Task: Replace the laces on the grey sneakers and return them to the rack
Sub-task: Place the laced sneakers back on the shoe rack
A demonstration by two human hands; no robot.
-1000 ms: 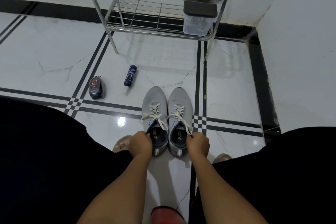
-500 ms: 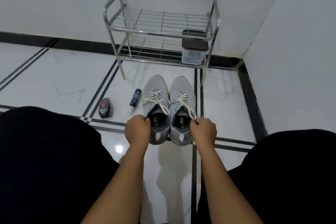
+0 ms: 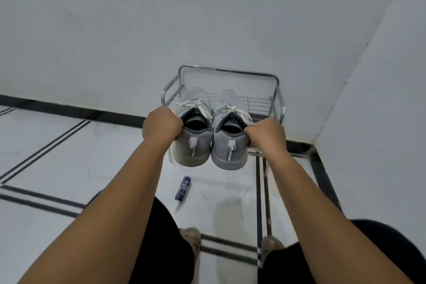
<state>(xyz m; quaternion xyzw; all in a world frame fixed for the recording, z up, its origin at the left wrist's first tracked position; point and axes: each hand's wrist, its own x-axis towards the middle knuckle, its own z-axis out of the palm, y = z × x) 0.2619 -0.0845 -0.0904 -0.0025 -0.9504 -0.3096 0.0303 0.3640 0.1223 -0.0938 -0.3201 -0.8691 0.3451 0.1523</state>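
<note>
Grey sneakers [image 3: 208,138] are off the floor, held side by side in front of the chrome shoe rack [image 3: 275,99], heels toward the camera, toes pointing at the rack's top wire shelf. White laces [image 3: 200,107] are threaded through both, so relacing looks done; what's left is the return to the rack.

Left hand [image 3: 161,125] has its fingers curled round the collar of the left shoe on its outer side. Right hand [image 3: 266,131] grips the right shoe's collar the same way on its outer side. Both are firm closed grasps, with the fingertips hidden inside the shoe openings.

Key relation: each shoe's long axis runs straight away from the hands into the rack, toes leading. The toes sit over or just at the front rail of the top shelf; contact can't be told from this angle. Both hands look equally near the rack.

Judgement: next is a forward push and a lowering, heels last. Risk: a loose lace end snagging on the wires.

A blue tube [image 3: 183,188] lies on the floor below the shoes, well short of the rack.
</note>
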